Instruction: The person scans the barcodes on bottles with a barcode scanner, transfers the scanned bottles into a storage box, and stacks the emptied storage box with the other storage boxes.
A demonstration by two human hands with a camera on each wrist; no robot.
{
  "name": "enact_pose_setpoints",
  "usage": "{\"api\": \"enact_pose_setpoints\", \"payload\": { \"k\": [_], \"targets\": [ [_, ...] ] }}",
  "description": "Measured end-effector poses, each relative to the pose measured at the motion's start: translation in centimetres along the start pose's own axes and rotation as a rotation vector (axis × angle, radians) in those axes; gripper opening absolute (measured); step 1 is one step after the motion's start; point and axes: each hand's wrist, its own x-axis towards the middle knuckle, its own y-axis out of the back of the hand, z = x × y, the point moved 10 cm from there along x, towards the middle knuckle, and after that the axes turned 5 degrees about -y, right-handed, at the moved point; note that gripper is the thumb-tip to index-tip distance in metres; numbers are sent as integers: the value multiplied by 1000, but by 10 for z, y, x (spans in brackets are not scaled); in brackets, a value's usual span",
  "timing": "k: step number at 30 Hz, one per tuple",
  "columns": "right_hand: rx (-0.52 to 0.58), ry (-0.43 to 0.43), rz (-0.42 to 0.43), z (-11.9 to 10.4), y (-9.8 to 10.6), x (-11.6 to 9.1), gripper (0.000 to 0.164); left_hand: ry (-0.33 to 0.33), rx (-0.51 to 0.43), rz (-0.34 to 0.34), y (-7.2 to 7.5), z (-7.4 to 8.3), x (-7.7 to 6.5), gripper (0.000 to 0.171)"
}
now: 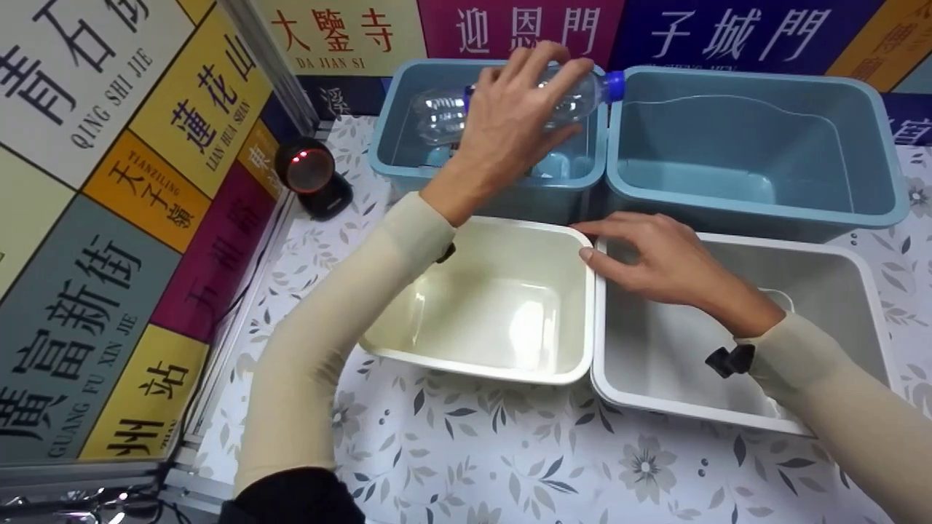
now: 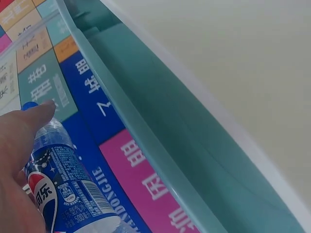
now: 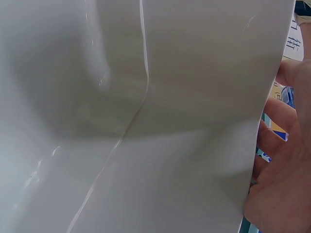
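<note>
My left hand (image 1: 513, 120) grips a clear plastic bottle (image 1: 582, 100) with a blue cap, held on its side above the left blue bin (image 1: 382, 138). In the left wrist view, the bottle (image 2: 68, 187) shows a blue cola label beside my thumb. My fingers hide the middle of the bottle in the head view. The right hand (image 1: 655, 258) lies with extended fingers at the adjoining rims of the cream bin (image 1: 466, 367) and the white bin (image 1: 728, 415), its fingertips right at the corner. In the right wrist view, the hand (image 3: 286, 170) shows beside the white bin's edge.
A second blue bin (image 1: 728, 145) stands at the back right. Small items partly show at the bottom of the left blue bin. A black scanner (image 1: 313, 178) with red lights stands at the left, near panels (image 1: 175, 167) with printed characters. A floral cloth (image 1: 510, 451) covers the table.
</note>
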Motion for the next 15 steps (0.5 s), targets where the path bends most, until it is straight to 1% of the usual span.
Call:
{"api": "enact_pose_setpoints", "payload": {
  "k": [3,7,10,15],
  "targets": [
    [-1,2,-1,0,0,0,39,-14,-1,-6,-4,10,7,56],
    [0,6,-1,-1,0,0,39,-26,-11,-36,-12,21,16,57],
    [-1,9,2,-1,1,0,39,-37,3,-55,-17,30,22,58],
    [-7,9,9,0,1,1,38,-58,20,-60,-21,44,33,57]
  ]
}}
